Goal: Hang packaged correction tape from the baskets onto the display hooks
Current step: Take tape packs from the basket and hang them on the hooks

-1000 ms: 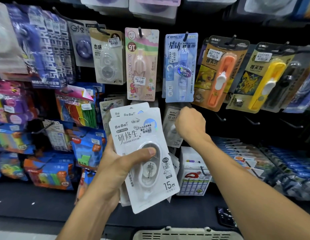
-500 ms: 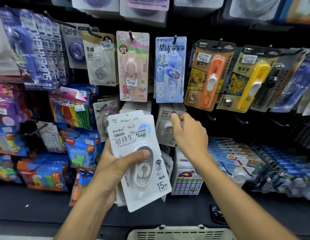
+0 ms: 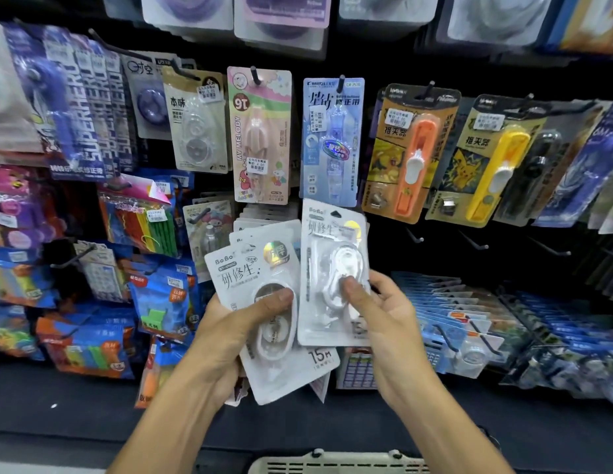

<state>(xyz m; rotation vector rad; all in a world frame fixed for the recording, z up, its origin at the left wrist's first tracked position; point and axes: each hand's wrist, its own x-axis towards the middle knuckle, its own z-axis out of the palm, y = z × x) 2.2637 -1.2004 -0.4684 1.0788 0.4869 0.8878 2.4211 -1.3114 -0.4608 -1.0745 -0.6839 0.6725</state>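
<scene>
Having come back from the hooks, the right hand (image 3: 377, 313) now pinched one white pack (image 3: 332, 268) drawn off the stack (image 3: 264, 302) that the left hand (image 3: 236, 323) gripped below the display; that pack looked next for hanging.

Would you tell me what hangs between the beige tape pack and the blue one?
The pink My Melody pack hangs between the beige pack and blue pack, in the head view.

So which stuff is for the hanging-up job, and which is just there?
For the job: left hand holding white tape packs; right hand pinching one pack; basket.
Just there: pink pack, orange pack, yellow pack.
</scene>
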